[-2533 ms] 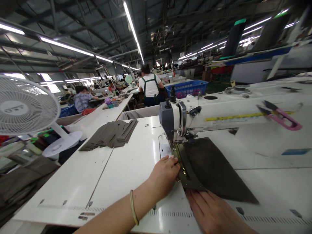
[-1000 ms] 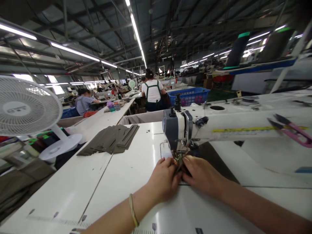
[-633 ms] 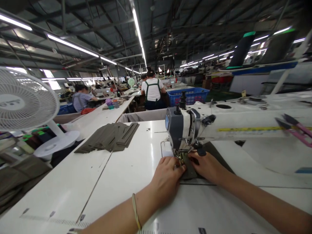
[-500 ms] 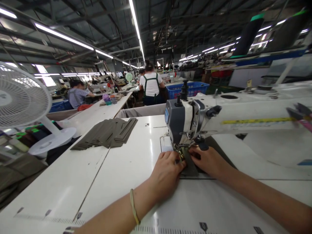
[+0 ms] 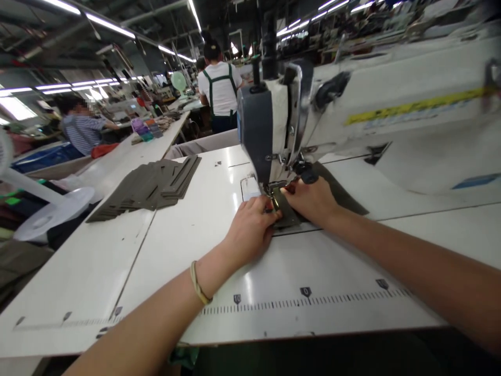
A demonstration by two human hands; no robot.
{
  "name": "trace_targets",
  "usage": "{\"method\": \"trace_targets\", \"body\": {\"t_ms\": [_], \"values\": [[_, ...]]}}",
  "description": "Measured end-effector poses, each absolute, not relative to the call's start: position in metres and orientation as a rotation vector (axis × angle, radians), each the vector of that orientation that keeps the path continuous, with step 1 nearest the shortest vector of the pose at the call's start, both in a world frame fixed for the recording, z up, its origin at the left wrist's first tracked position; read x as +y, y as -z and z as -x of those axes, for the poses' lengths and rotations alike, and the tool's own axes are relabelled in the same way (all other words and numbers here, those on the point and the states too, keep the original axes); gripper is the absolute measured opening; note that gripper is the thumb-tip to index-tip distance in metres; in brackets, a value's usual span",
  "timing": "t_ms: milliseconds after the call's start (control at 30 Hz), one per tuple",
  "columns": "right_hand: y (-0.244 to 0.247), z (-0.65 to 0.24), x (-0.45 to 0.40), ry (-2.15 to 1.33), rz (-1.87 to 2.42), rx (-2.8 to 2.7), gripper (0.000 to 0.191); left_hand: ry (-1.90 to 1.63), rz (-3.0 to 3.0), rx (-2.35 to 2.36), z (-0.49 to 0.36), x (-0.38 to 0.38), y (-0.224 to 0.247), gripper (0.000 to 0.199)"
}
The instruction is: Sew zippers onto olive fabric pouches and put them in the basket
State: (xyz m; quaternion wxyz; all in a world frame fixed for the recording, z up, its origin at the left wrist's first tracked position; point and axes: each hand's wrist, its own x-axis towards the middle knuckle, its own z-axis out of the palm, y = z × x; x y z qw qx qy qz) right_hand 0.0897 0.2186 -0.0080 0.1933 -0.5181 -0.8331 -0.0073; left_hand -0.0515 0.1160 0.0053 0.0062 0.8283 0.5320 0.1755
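My left hand point(image 5: 250, 224) is closed, its fingertips pressed together on the left edge of a dark olive fabric piece point(image 5: 288, 215), just in front of the presser foot. On the other side, my right hand point(image 5: 315, 202) pinches the same fabric, fingers curled beside the needle area. The fabric lies flat under the head of a sewing machine point(image 5: 256, 130). Its far part runs behind my right hand and shows again to the right. My fingers partly hide the needle and the fabric edge.
A fanned stack of olive fabric pieces point(image 5: 144, 185) lies on the white table point(image 5: 176, 271) to the left. A white fan point(image 5: 50, 209) stands beyond it. A printed ruler point(image 5: 274, 304) runs along the front edge. Two co-workers sit ahead, one in a white shirt point(image 5: 223, 94).
The view has tilted down and come closer, so the table's front edge now shows. Both hands stay at the fabric by the presser foot.
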Motion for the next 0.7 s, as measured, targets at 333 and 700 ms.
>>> {"method": "trace_targets", "body": {"t_ms": [333, 700], "values": [[0.003, -0.114, 0.196, -0.046, 1.003, -2.391, 0.022, -0.722, -2.538, 1.659, 0.055, 0.1, -0.004, 0.04], [0.017, -0.14, 0.172, -0.053, 0.422, -2.42, 0.029, -0.829, -2.794, 1.587, 0.051, 0.094, 0.005, 0.02]]}}
